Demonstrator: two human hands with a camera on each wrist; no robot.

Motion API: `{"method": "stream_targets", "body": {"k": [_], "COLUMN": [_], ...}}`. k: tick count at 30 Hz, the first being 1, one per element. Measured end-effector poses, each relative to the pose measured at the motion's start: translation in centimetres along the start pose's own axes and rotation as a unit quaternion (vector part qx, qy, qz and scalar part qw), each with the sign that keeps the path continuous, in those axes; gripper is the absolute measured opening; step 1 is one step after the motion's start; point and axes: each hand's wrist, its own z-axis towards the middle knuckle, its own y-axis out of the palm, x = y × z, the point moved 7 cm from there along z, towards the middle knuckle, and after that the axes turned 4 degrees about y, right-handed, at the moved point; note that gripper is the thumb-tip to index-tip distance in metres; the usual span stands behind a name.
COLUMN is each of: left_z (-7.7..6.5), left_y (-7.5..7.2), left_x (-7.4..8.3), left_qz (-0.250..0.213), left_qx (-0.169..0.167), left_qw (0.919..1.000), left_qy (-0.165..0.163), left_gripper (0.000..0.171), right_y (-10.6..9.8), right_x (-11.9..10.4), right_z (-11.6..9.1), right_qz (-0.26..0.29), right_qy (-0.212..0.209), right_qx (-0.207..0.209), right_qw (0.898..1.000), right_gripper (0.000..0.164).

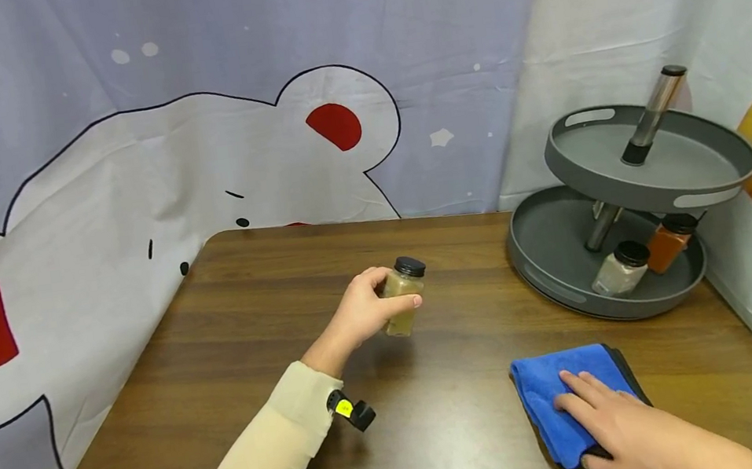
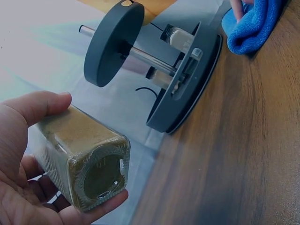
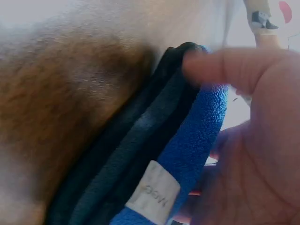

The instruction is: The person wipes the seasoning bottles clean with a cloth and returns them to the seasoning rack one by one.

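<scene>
My left hand (image 1: 371,306) grips a small square clear jar (image 1: 403,286) with a black lid and yellowish-tan powder inside. It is held up over the middle of the table. In the left wrist view the base of the jar (image 2: 101,173) faces the camera, with the thumb along one side and fingers beneath. At the table's right front, my right hand (image 1: 629,423) holds a folded blue cloth (image 1: 548,402) with dark layers. Fingers lie across its top, and the thumb sits at the near edge. A white label (image 3: 154,192) shows on the cloth.
A grey two-tier round rack (image 1: 546,283) stands at the back right. Its lower tier carries a jar of pale powder (image 1: 619,272) and a jar of orange-red powder (image 1: 666,244). The wooden table (image 1: 228,412) backs onto a printed curtain (image 1: 214,34).
</scene>
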Motion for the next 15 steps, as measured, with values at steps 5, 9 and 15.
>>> {"method": "stream_targets", "body": {"k": [5, 9, 15], "left_z": [0.1, 0.2, 0.3], "left_y": [0.0, 0.0, -0.1], "left_x": [0.1, 0.2, 0.2], "left_qz": [-0.01, -0.021, -0.039], "left_qx": [0.0, 0.006, 0.011], "left_qw": [0.9999, 0.9997, 0.9992], "left_qy": [0.003, 0.007, 0.006], "left_gripper": [0.042, 0.044, 0.046], "right_y": [1.9, 3.7, 4.4], "right_x": [0.6, 1.8, 2.3], "right_z": [0.1, 0.8, 1.1], "right_qz": [-0.016, -0.053, -0.061], "right_qy": [0.003, 0.043, 0.042], "right_qx": [0.007, 0.016, 0.054], "right_qw": [1.0, 0.998, 0.996], "right_gripper": [0.108, 0.128, 0.127]}}
